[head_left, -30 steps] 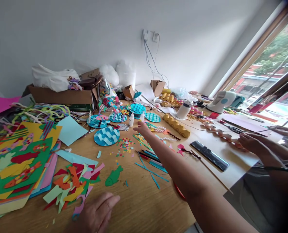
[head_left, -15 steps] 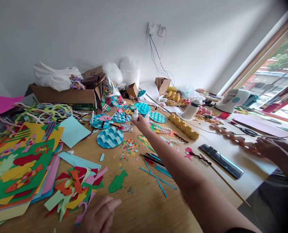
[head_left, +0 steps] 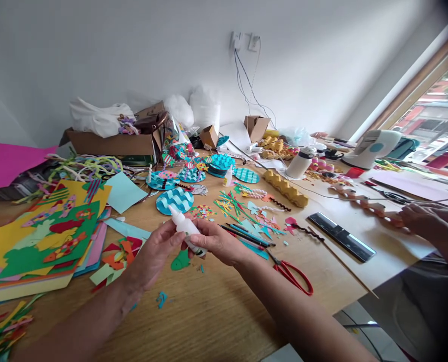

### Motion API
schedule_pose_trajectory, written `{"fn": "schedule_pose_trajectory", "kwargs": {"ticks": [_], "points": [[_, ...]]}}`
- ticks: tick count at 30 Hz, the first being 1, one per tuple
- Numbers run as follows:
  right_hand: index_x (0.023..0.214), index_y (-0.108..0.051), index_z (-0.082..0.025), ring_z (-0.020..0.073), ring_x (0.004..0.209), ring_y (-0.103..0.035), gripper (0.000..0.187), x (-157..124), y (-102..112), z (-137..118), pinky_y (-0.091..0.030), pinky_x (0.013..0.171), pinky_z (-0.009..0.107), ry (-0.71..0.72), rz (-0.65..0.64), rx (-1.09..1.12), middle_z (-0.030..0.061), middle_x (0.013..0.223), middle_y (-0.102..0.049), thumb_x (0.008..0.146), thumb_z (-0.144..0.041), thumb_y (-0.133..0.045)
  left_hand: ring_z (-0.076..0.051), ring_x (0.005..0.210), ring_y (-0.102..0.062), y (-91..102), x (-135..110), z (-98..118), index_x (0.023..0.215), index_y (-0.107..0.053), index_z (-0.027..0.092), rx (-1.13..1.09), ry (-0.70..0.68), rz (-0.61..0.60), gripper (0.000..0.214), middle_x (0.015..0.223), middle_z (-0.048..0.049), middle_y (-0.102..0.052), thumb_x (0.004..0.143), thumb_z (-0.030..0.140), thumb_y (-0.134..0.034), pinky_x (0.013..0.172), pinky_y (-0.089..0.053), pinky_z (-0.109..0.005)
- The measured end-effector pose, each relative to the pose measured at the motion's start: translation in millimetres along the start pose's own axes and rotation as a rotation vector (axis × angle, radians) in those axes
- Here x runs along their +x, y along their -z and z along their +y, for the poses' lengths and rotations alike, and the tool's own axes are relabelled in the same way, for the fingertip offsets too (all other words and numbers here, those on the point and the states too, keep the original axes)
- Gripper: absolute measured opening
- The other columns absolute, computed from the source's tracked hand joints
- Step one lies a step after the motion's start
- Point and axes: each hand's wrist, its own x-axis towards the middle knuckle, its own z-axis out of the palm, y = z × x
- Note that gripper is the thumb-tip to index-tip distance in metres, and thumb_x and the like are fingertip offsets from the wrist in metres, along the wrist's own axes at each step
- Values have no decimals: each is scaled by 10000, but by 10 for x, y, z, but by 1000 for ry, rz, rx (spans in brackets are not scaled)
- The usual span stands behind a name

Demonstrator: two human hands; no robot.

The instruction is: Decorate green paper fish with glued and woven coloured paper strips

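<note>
Between both hands, over the front middle of the table, is a white glue bottle [head_left: 186,227], tilted with its nozzle up and to the left. My left hand [head_left: 164,242] has its fingers closed at the bottle's upper part. My right hand [head_left: 215,242] grips the lower end. Just beneath, a green paper fish [head_left: 180,260] is partly covered by the hands. Behind the bottle lies a blue disc with wavy paper strips [head_left: 174,200], beside a scatter of small paper dots [head_left: 204,212]. A second glue bottle [head_left: 229,177] stands farther back.
Red-handled scissors [head_left: 293,276], pencils [head_left: 248,235] and a phone-like black slab [head_left: 341,236] lie to the right. Stacked coloured paper [head_left: 31,286] and scraps [head_left: 120,254] fill the left. Another person's hands [head_left: 423,223] work at an orange egg-carton strip [head_left: 374,207].
My right hand has come back from the far side of the table with a glue bottle. My left hand has risen and now holds it too. The red scissors have come into view.
</note>
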Motion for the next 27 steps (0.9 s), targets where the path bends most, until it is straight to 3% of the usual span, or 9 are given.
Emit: {"fn": "schedule_pose_trajectory", "kwargs": {"ticks": [4,8,12,15,18,20,21,23,27], "points": [[999,-486,-179,88,593,-548,421,-86,-92,61,-355,435,160,37,133,40,13,776,-585,714,-440,-652,-123,635,-547,-30,106,-45,926,-641,166,-189,30,15,311,795,-19,-640,677,336,-716,568,-461,-241],[1088,-441,-262,121,734,-563,583,-127,-205,157,-463,594,225,284,338,7,9,933,-570,605,-331,-760,-128,767,-568,-79,155,2,858,-642,176,-360,37,139,283,835,2,-633,646,334,-743,681,-465,-227],[1047,-507,-269,171,918,-554,470,-91,-233,183,-472,775,298,503,535,-218,28,1046,-564,637,-307,-735,-135,839,-569,-244,164,92,860,-635,182,-439,144,113,290,884,0,-632,646,348,-741,726,-462,-229],[987,-537,-244,172,877,-569,385,-70,-170,52,-472,777,315,549,686,-328,28,971,-593,655,-328,-714,-152,947,-557,-301,85,96,929,-637,197,-369,139,81,289,997,-20,-628,706,376,-681,773,-454,-239],[945,-534,-215,139,747,-568,364,-71,-58,-129,-473,662,273,515,727,-374,15,870,-603,652,-345,-707,-185,963,-572,-170,-90,11,992,-635,202,-35,163,67,291,1016,-57,-637,812,406,-532,737,-465,-264],[880,-531,-189,114,640,-550,302,-68,12,-197,-438,549,233,423,667,-374,3,760,-592,683,-366,-675,-187,844,-604,9,-225,-86,880,-665,195,420,141,41,197,868,-47,-662,801,310,-526,687,-476,-279],[854,-525,-178,107,603,-545,283,-59,37,-202,-414,502,219,367,600,-363,1,721,-586,703,-381,-652,-185,795,-609,108,-286,-141,819,-672,201,648,78,-9,163,809,-35,-665,780,255,-523,689,-483,-294],[818,-512,-165,102,560,-543,282,-29,59,-150,-378,451,205,271,463,-342,2,684,-577,729,-412,-614,-195,886,-602,291,-383,-253,839,-674,213,1000,-127,-103,252,893,-40,-674,780,158,-434,789,-481,-338],[773,-480,-166,91,558,-511,319,42,36,95,-375,481,211,191,378,-421,-10,669,-543,728,-459,-599,-184,958,-582,481,-476,-421,945,-653,205,1400,-417,-186,402,981,-48,-664,775,58,-320,836,-493,-355]]}}
